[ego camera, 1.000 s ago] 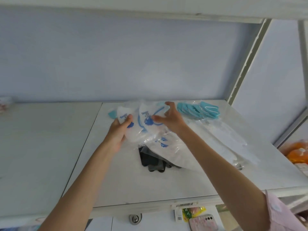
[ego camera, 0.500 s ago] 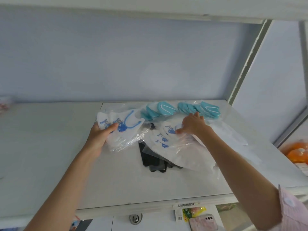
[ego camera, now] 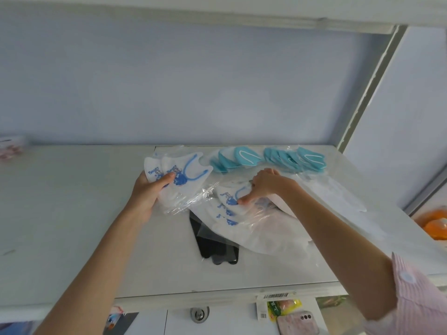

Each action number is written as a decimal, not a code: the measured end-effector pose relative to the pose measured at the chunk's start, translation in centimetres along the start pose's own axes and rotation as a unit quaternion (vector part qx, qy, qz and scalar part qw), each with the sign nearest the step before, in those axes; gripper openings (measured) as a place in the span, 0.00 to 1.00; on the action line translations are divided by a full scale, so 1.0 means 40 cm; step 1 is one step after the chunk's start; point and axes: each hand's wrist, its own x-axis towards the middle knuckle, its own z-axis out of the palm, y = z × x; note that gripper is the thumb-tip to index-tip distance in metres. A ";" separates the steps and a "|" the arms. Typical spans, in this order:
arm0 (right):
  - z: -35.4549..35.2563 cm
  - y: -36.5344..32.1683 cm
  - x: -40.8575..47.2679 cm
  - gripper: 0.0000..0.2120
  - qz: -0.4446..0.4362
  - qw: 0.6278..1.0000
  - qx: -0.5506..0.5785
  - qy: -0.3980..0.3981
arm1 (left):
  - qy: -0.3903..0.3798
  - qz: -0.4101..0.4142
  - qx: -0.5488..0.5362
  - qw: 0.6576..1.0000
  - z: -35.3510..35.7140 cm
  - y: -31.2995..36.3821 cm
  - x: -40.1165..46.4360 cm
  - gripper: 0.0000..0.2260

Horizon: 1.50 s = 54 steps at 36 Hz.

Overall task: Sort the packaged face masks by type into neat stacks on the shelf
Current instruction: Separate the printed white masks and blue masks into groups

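Fingers (ego camera: pixel 244 200) of right hand (ego camera: pixel 268 184) pinch the top printed mask pack (ego camera: pixel 229 197) on the shelf (ego camera: pixel 157 262) pile; lift it clear, then square it onto the 2 packs (ego camera: pixel 179 175) gripped in left hand (ego camera: pixel 147 194).

Pale lavender-blue back wall (ego camera: pixel 193 81) under soft, even light, crossed at the right by a slanted grey-white metal upright (ego camera: pixel 370 85), with a white board (ego camera: pixel 217 10) overhead and a white shelf surface (ego camera: pixel 60 201) below.

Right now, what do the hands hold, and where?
Left hand grips white printed masks at their left edge. Right hand pinches another printed mask at its top.
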 end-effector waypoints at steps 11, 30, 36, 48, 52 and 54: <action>-0.013 -0.039 -0.008 0.29 -0.087 0.982 0.012 0.165 | -0.002 -0.008 -0.010 1.000 -0.011 -0.001 0.001 0.11; 0.023 0.112 -0.001 0.19 0.035 0.951 0.109 0.288 | 0.007 -0.006 -0.001 1.000 -0.037 -0.007 0.011 0.10; 0.031 0.032 -0.005 0.26 0.019 0.984 0.084 0.157 | -0.015 0.004 0.001 1.000 -0.011 -0.004 0.004 0.10; 0.021 -0.006 -0.008 0.35 0.074 0.982 0.140 0.099 | -0.010 -0.001 0.015 1.000 -0.002 -0.010 0.000 0.13; 0.012 -0.011 -0.005 0.33 0.069 0.967 0.211 0.125 | -0.012 0.001 0.021 1.000 -0.008 -0.006 -0.003 0.14; 0.000 -0.004 -0.006 0.34 0.071 0.948 0.276 0.144 | -0.011 0.005 0.022 1.000 -0.012 -0.003 -0.002 0.10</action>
